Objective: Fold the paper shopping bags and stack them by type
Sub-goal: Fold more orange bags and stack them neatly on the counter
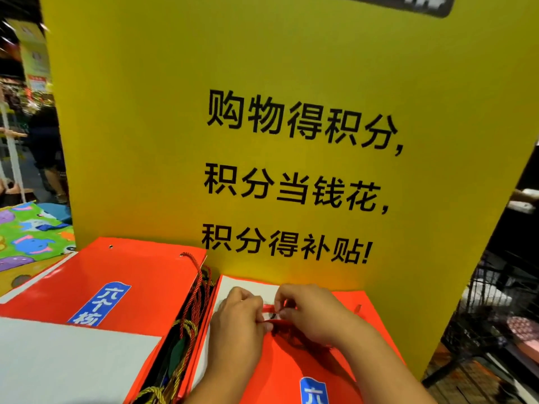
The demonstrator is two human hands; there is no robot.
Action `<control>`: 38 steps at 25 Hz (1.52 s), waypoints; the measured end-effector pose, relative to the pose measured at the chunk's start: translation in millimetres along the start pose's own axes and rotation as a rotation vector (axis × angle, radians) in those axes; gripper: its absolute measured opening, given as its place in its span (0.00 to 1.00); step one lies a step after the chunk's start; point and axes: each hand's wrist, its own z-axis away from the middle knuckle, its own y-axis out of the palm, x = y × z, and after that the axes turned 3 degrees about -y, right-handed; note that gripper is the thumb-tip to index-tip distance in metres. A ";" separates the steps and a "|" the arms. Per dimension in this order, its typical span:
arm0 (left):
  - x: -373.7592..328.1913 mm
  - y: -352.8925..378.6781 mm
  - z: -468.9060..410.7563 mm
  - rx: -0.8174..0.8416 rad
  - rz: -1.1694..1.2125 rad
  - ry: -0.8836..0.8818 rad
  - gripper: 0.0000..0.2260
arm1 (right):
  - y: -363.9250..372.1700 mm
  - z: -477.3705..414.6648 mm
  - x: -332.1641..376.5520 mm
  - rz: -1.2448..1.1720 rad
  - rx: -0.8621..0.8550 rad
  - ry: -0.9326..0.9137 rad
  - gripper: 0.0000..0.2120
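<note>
smooth red paper bag [306, 363], twisted cord handles [198, 290], matt yellow board [175, 112].

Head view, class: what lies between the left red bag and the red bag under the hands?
Twisted cord handles, red, gold and dark, shown in the head view.

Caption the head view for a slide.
Left hand and right hand pinch the red handle of a red paper bag before a yellow sign.

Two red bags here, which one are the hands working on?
The right bag, by the yellow sign: left hand and right hand pinch a red strip at its top. The left bag lies flat, untouched.
</note>
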 end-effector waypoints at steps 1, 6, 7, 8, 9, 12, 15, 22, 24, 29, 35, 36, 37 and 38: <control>-0.3 1.1 0.7 0.004 -0.038 0.012 0.26 | -7.7 -4.7 1.2 0.005 0.064 -0.010 0.05; -0.4 0.7 1.5 -0.013 -0.099 0.068 0.23 | 1.1 -14.9 -1.4 -0.057 0.071 -0.007 0.06; -1.2 0.2 2.2 -0.014 -0.076 0.064 0.22 | 3.9 -14.4 -2.1 -0.086 0.075 -0.015 0.07; -1.1 0.2 2.8 -0.013 -0.063 0.055 0.23 | 6.5 -14.9 -3.2 -0.106 0.085 -0.028 0.08; -0.7 1.2 3.0 -0.010 -0.069 0.047 0.23 | 7.9 -15.3 -4.2 -0.116 0.095 -0.041 0.09; 0.6 2.5 1.5 -0.004 -0.090 0.041 0.25 | 10.7 -17.7 -7.3 -0.063 0.103 -0.030 0.11; 2.6 4.2 1.5 -0.019 -0.012 0.054 0.26 | 14.9 -22.0 -7.6 0.038 0.084 -0.004 0.07; 0.1 1.4 0.3 -0.060 -0.041 0.048 0.19 | 6.2 -20.8 -22.9 0.129 -0.077 0.070 0.03; -0.8 0.1 0.4 -0.058 -0.038 0.034 0.19 | -2.8 -19.7 -33.0 0.050 -0.168 0.157 0.03; -1.4 0.1 0.3 -0.046 -0.019 0.016 0.17 | -39.4 -10.3 -40.7 -0.414 -0.544 0.273 0.10; -8.1 -0.7 1.8 -0.051 0.031 0.004 0.13 | -53.4 -2.0 -41.1 -0.942 -0.785 0.317 0.09; -9.2 -1.0 2.5 -0.047 0.054 0.005 0.12 | -51.4 -2.3 -39.0 -1.005 -0.817 0.320 0.08; -9.6 -1.2 3.2 -0.039 0.064 0.005 0.10 | -48.4 -3.4 -35.9 -1.032 -0.853 0.315 0.07; -9.7 -1.2 3.4 -0.034 0.057 0.007 0.10 | -45.4 -5.4 -34.1 -0.972 -0.875 0.314 0.04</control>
